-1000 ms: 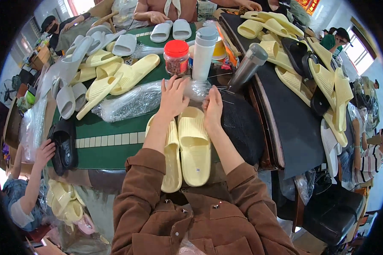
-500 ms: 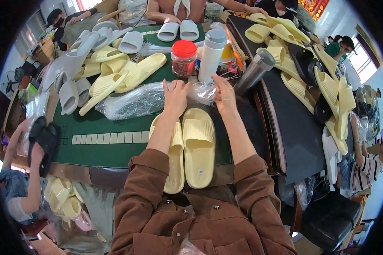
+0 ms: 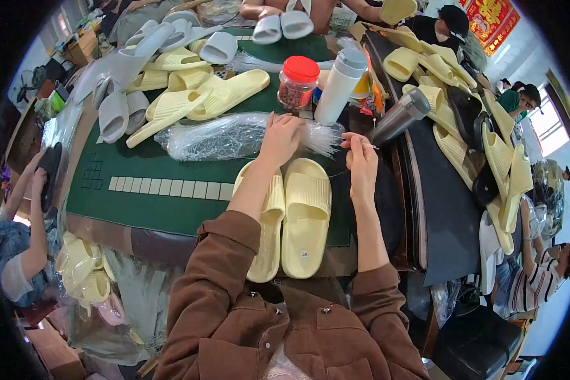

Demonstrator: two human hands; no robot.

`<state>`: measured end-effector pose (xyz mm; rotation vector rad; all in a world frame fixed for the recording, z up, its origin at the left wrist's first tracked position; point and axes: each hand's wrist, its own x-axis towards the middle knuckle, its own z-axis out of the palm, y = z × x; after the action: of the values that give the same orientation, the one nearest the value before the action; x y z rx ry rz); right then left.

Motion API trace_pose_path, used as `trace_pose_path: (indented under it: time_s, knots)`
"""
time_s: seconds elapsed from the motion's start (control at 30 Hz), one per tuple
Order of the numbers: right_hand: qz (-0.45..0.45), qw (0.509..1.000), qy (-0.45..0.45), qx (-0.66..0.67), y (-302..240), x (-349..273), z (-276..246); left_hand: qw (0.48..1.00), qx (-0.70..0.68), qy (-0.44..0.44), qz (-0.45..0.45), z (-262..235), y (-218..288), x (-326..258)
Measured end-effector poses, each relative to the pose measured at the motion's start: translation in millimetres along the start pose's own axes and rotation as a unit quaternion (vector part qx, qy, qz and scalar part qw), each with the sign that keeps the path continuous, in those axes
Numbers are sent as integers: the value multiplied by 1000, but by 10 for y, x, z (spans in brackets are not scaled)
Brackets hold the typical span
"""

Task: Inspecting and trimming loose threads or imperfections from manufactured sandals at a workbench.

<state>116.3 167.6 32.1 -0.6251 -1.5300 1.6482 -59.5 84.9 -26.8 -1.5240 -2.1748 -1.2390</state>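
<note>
Left of the hands there's a heap of cream and grey slippers on the green worktop. Then a clear bag of strands running under the left hand, fingers loosely bent over it; can't tell if it's gripping. Cream slipper pair sits between the forearms. The right hand is pinching a thin strand, steel tumbler just beyond it.

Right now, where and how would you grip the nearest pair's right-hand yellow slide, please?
I'd probably pinch the right-hand slide by its ribbed strap from the right: the strap arches above the sole, and the left-hand slide crowds its left.
</note>
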Motion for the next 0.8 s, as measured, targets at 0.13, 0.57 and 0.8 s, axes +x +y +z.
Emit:
trace_pose_path:
  time_s: [0.13,0.57,0.8]
  knots:
    - [-26,998,-13,-50,25,-113,23,997,-47,40,-39,18,-27,41]
    - [30,999,-9,-6,110,-80,56,983,-28,181,9,-63,216,106]
    - [106,985,-81,109,120,-86,88,971,-60,226,-58,-83,191,114]
